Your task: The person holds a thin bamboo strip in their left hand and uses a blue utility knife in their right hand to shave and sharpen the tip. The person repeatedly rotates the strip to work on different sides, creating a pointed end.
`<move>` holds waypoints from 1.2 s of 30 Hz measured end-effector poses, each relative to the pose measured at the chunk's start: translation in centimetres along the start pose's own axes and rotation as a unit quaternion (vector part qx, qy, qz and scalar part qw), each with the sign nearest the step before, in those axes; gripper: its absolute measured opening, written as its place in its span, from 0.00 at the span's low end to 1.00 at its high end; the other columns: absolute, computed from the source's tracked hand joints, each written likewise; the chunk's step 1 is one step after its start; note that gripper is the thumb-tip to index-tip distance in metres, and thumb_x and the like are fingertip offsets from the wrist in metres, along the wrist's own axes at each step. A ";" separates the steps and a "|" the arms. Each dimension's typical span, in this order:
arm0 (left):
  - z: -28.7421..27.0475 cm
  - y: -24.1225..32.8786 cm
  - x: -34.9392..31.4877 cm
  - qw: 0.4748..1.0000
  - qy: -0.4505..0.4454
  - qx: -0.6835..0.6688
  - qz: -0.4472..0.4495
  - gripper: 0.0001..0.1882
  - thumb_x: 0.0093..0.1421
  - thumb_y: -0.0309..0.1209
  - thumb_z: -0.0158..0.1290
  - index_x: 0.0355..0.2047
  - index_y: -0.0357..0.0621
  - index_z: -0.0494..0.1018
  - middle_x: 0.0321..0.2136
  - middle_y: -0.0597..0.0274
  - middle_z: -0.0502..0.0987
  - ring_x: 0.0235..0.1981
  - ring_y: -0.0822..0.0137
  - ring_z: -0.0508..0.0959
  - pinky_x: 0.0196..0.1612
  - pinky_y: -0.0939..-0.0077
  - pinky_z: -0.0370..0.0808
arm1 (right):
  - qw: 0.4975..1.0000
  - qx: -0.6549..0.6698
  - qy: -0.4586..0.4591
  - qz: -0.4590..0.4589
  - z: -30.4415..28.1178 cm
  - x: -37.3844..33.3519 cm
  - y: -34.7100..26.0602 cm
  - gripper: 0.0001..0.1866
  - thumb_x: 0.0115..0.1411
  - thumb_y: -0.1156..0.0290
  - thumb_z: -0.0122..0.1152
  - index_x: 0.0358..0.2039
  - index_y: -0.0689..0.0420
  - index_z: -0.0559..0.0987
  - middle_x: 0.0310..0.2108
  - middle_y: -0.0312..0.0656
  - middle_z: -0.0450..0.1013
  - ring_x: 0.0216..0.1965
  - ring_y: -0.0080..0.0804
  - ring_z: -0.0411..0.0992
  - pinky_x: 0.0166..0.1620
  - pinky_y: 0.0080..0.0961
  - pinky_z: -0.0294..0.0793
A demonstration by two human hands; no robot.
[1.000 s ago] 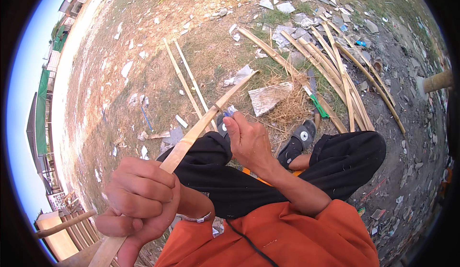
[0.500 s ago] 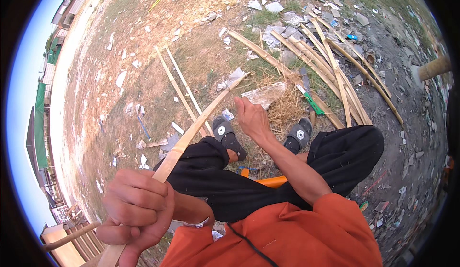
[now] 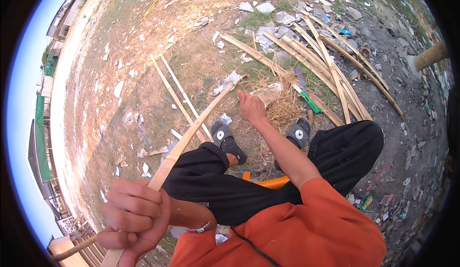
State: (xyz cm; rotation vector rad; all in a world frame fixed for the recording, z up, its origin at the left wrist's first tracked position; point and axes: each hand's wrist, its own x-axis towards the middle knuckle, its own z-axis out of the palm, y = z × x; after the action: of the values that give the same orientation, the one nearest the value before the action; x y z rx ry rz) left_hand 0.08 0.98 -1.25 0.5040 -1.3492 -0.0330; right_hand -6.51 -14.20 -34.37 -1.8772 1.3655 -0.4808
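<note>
A long pale bamboo strip [image 3: 191, 130] slants from the lower left up toward the middle, bending slightly. My left hand [image 3: 136, 212] is wrapped round its near part, and the strip's lower end sticks out below the fist. Close beside the strip's far end, my right hand [image 3: 252, 108] has its fingers curled in. Whether it holds anything is hidden by the back of the hand. Just beyond lies a pale, weathered piece of wood [image 3: 269, 93] on the ground. To its right are a green-handled cutter [image 3: 311, 102] and a dark blade [image 3: 300, 77] with a wooden handle.
Several bamboo strips [image 3: 330, 70] lie in a loose pile at the right, beside straw-like shavings [image 3: 286, 109]. Two thin strips [image 3: 184, 109] lie left of my sandals [image 3: 222, 133]. An orange seat [image 3: 273, 182] shows between my legs. A round post [image 3: 431, 56] stands far right. Broken tiles litter the ground.
My right hand has moved a little farther from my body, its forearm more stretched out. My left hand keeps its grip on the bamboo strip. The view has shifted slightly.
</note>
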 end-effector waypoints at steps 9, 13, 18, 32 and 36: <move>-0.4 -0.1 0.2 1.000 -0.009 -0.019 -0.007 0.29 0.56 0.62 0.40 0.23 0.46 0.55 0.05 0.69 0.55 0.02 0.78 0.53 0.04 0.83 0.55 | 0.970 -0.145 -0.099 0.171 -0.2 -0.8 4.4 0.30 0.63 0.48 0.36 0.38 0.62 0.77 0.36 0.57 0.73 0.40 0.54 0.72 0.42 0.47 0.70; -2.3 0.2 0.3 0.999 0.041 0.002 -0.004 0.29 0.58 0.62 0.35 0.25 0.46 0.56 0.06 0.70 0.53 0.04 0.77 0.51 0.06 0.83 0.51 | 0.953 -0.180 -0.123 0.209 -2.4 -3.1 9.5 0.24 0.61 0.52 0.43 0.41 0.60 0.77 0.41 0.54 0.73 0.44 0.45 0.73 0.45 0.42 0.70; -2.2 0.5 -0.6 0.993 0.106 0.031 -0.029 0.28 0.59 0.62 0.32 0.26 0.47 0.58 0.08 0.71 0.51 0.06 0.77 0.48 0.09 0.81 0.47 | 0.959 -0.220 -0.115 0.138 -5.8 -3.9 9.4 0.22 0.57 0.54 0.50 0.41 0.59 0.77 0.40 0.52 0.74 0.41 0.45 0.74 0.42 0.41 0.72; -1.6 0.9 0.1 0.943 0.258 0.197 -0.066 0.29 0.55 0.66 0.37 0.18 0.53 0.57 0.10 0.74 0.42 0.12 0.76 0.42 0.17 0.78 0.43 | 0.917 -0.229 -0.134 -0.298 -24.4 -11.8 -21.1 0.05 0.45 0.73 0.60 0.24 0.56 0.81 0.23 0.42 0.76 0.28 0.33 0.77 0.27 0.25 0.74; -1.0 0.4 0.9 0.938 0.272 0.204 -0.073 0.29 0.54 0.66 0.38 0.18 0.53 0.57 0.09 0.73 0.43 0.11 0.77 0.42 0.15 0.80 0.43 | 0.910 -0.137 -0.198 -0.338 -27.4 -18.3 -21.2 0.09 0.51 0.66 0.57 0.28 0.59 0.77 0.19 0.43 0.73 0.23 0.35 0.75 0.25 0.29 0.73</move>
State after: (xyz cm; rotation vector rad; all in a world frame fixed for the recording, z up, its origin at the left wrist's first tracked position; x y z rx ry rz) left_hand 1.11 1.38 -0.36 0.8900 -0.7674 0.2541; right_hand -18.02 -3.74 1.60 -2.5068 0.5061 -0.2138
